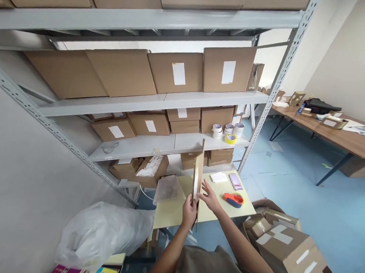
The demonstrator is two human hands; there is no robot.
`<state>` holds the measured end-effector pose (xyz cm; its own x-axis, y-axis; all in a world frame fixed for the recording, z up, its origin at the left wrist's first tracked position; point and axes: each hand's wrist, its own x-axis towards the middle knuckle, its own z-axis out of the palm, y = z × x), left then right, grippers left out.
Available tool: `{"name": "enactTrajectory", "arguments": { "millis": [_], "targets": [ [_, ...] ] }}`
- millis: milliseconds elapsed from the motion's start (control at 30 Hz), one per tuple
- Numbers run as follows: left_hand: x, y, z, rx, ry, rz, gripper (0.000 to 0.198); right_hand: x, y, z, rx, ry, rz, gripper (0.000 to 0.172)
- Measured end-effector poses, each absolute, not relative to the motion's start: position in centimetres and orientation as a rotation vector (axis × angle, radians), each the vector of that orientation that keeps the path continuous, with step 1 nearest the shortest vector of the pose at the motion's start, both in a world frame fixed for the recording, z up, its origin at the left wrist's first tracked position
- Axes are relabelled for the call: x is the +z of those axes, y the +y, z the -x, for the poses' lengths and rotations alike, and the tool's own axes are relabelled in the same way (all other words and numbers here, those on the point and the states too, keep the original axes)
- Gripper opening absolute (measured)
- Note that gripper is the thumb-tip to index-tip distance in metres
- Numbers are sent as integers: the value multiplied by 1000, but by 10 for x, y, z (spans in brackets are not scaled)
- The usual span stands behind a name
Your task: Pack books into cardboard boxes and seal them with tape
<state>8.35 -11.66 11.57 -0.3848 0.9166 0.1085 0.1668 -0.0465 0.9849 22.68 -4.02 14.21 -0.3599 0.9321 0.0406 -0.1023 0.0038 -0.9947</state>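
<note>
A flattened cardboard box (200, 166) stands upright, seen almost edge-on, over the pale yellow table (177, 218). My left hand (189, 211) is closed around its lower near edge. My right hand (210, 196) is at its right side with fingers spread, the fingertips near or touching the cardboard; exact contact is hard to make out. On the table to the right lie an orange and blue tape dispenser (233, 199), a phone-like item (236, 181) with a blurred face, and white paper (218, 177). A translucent plastic container (167, 190) sits at the table's left.
A metal shelf (169, 146) behind the table carries cardboard boxes (175, 73) and tape rolls (230, 138). A big plastic bag (105, 234) bulges at left. Packed cartons (293, 250) stand close at right. Farther right is a cluttered brown table (352, 140).
</note>
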Motion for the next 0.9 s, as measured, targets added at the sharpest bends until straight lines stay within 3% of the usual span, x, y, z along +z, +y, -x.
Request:
{"name": "enactTrajectory", "arguments": {
  "millis": [167, 500, 567, 733, 900],
  "targets": [
    [166, -104, -37, 1573, 1391, -1073, 50, 149, -31, -265, 1521, -1549, 1029, 102],
    [273, -56, -3, 1883, 1305, -870, 45, 215, -61, -327, 1297, -1873, 649, 110],
    [291, -50, -6, 1910, 1291, -809, 45, 215, -61, -323, 1225, -1825, 708, 97],
    [327, -49, -33, 1920, 1174, -720, 52, 204, -56, -298, 954, -1572, 796, 45],
    [334, -47, -4, 1925, 1317, -997, 54, 203, -53, -323, 955, -1334, 897, 33]
  ]
}}
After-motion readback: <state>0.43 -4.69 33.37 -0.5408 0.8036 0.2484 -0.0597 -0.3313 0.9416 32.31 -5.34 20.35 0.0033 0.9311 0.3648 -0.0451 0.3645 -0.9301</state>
